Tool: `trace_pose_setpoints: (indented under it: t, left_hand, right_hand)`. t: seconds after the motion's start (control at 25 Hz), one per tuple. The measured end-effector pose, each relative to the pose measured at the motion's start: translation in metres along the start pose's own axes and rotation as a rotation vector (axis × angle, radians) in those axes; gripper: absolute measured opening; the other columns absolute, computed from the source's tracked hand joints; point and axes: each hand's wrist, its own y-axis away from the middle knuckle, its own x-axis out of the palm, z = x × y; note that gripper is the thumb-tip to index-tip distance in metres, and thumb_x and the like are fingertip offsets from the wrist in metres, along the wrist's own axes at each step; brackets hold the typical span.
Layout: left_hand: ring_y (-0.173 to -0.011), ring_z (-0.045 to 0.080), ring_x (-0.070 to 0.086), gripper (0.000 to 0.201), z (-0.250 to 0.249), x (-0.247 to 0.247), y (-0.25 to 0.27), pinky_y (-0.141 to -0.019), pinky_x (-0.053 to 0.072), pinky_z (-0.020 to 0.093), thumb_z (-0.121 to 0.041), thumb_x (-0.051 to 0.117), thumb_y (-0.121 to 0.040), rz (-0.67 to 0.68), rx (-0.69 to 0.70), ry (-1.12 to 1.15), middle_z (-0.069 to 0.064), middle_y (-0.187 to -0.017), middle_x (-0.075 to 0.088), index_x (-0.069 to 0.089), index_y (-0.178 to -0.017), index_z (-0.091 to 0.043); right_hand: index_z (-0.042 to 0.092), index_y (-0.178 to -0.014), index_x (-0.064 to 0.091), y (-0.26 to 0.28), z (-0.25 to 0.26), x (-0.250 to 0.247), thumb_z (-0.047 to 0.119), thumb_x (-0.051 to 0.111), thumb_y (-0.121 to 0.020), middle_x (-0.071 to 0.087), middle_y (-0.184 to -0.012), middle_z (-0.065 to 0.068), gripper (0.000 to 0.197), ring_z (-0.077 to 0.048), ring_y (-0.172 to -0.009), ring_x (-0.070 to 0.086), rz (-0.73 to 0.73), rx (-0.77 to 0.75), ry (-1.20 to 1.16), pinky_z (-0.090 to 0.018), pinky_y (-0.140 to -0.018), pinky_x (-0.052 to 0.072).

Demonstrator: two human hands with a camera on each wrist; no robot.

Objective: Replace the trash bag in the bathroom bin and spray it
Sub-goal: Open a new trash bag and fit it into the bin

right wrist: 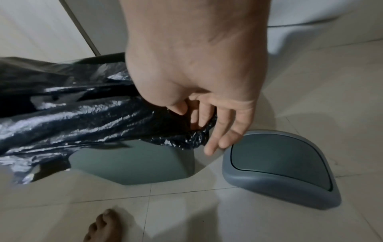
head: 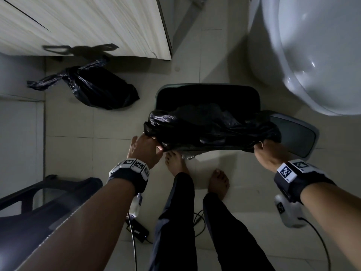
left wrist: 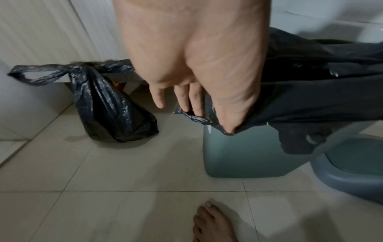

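Note:
A grey-green bin (head: 158, 92) (left wrist: 244, 157) (right wrist: 132, 162) stands on the tiled floor, and a fresh black trash bag (head: 211, 130) (left wrist: 323, 98) (right wrist: 68, 114) is stretched across its near rim. My left hand (head: 145, 148) (left wrist: 209, 114) pinches the bag's left edge between thumb and fingers. At the right corner, my right hand (head: 262, 151) (right wrist: 199, 121) pinches the bag's other edge; its outer fingers hang straight. The bin's lid (head: 295, 133) (right wrist: 277, 165) (left wrist: 352, 165) lies on the floor to the right of the bin.
A tied, full black bag (head: 97, 89) (left wrist: 107, 104) sits on the floor to the left, by a pale door (head: 88, 24). A white toilet (head: 316, 55) is at the upper right. My bare feet (head: 197, 171) stand just before the bin. A dark chair (head: 39, 202) is at lower left.

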Motion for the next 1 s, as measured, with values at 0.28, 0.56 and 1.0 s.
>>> trace_pose_setpoints:
  t: [0.28, 0.56, 1.0]
  left_hand:
    - [-0.076, 0.028, 0.066, 0.012, -0.02, -0.038, 0.019, -0.066, 0.052, 0.035, -0.031, 0.063, -0.082, -0.304, -0.187, 0.344, 0.002, -0.09, 0.069, 0.065, -0.079, -0.019]
    - [-0.11, 0.031, 0.058, 0.041, -0.05, -0.063, -0.007, -0.082, 0.051, 0.043, -0.024, 0.061, -0.085, -0.266, -0.072, 0.355, 0.01, -0.121, 0.061, 0.058, -0.125, -0.017]
    - [-0.114, 0.035, 0.053, 0.041, -0.035, -0.074, -0.073, -0.085, 0.056, 0.049, -0.021, 0.063, -0.086, -0.363, -0.012, 0.257, 0.012, -0.134, 0.045, 0.057, -0.127, -0.019]
  right_hand:
    - [0.011, -0.083, 0.067, 0.033, 0.013, -0.015, 0.037, 0.061, -0.082, 0.075, -0.089, -0.004, 0.027, -0.034, -0.088, 0.068, -0.337, -0.096, -0.185, -0.037, -0.079, 0.053]
    - [0.019, -0.085, 0.058, 0.033, 0.048, -0.026, 0.027, 0.064, -0.082, 0.06, -0.075, 0.001, 0.01, -0.028, -0.075, 0.063, -0.558, -0.416, -0.249, -0.027, -0.064, 0.04]
    - [0.012, -0.122, 0.061, -0.042, 0.077, -0.076, 0.02, 0.062, -0.088, 0.061, -0.112, -0.021, 0.035, -0.04, -0.097, 0.06, -0.62, -0.48, -0.182, -0.042, -0.082, 0.051]
